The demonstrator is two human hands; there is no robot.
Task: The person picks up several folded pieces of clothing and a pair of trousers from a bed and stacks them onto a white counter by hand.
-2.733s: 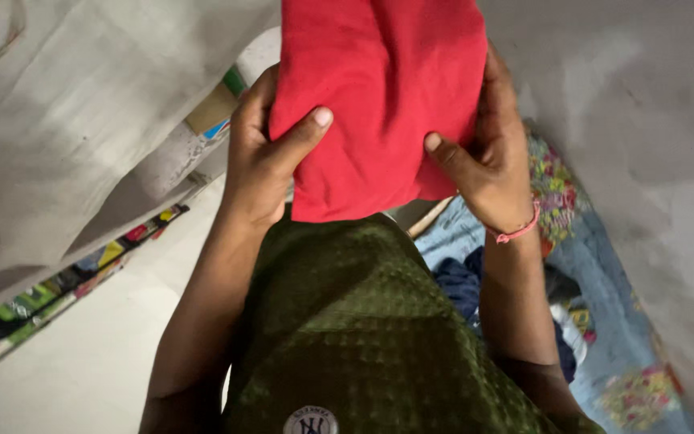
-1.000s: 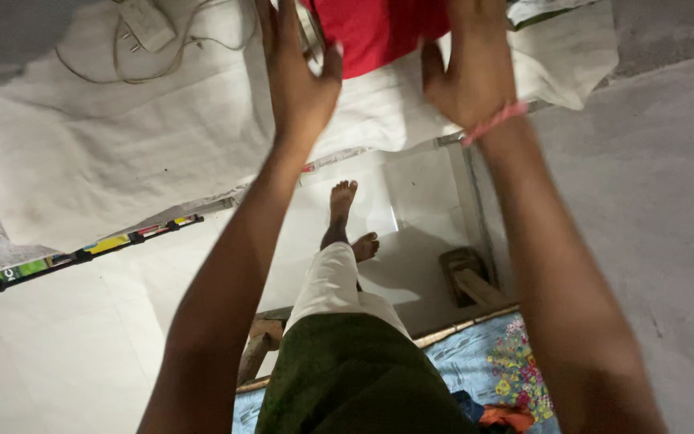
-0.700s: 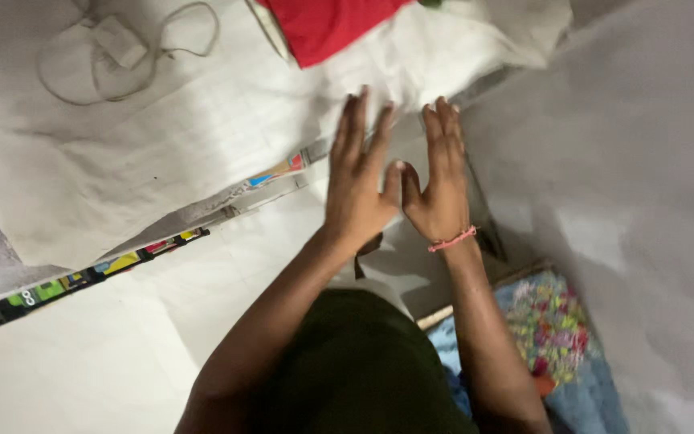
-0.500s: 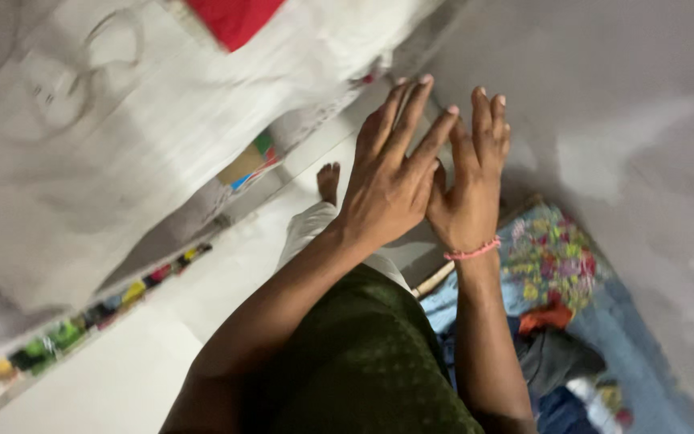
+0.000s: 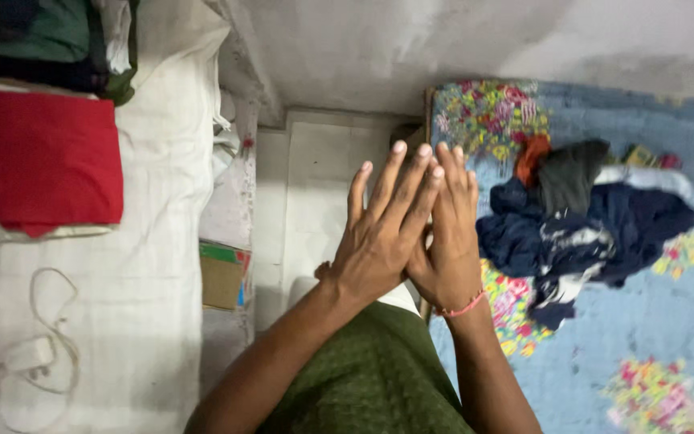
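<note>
Fingers: both hands are empty; the left hand (image 5: 379,241) lies across the back of the right hand (image 5: 447,249), fingers (image 5: 411,181) straight, close together and pointing away from the body, pinching nothing.
Where they hang: in mid-air over the pale floor (image 5: 315,185), in the gap between the white-covered worktop (image 5: 146,265) and the blue flowered bedspread (image 5: 644,321).
Nearest thing: the heap of dark clothes (image 5: 588,225) on the bedspread, just to the right of the right hand and not touched.
Red cloth: the folded red cloth (image 5: 38,157) lies flat on the worktop at the far left, well apart from both hands, in front of a stack of dark green and navy folded clothes (image 5: 34,40).
Other things: a white charger and cable (image 5: 26,358) lie loose on the worktop, and a pink thread band (image 5: 463,307) circles the right wrist.
Risk, red cloth: its near edge appears to overhang a crumpled fold of the white cover, so I judge a tug on that cover could slide it out of shape.
Risk, cable: a sleeve or garment dragged over the worktop could snag the loose loops and pull the charger off the edge.
Risk, heap: the clothes are tangled, so lifting one piece could drag others off the bed.
Change: 2.7 s ago both hands gripped the red cloth against the chest; now it rests on the worktop and the hands are bare.
Change, view: half a second ago the heap sat low at the right; now it lies level with the hands.
</note>
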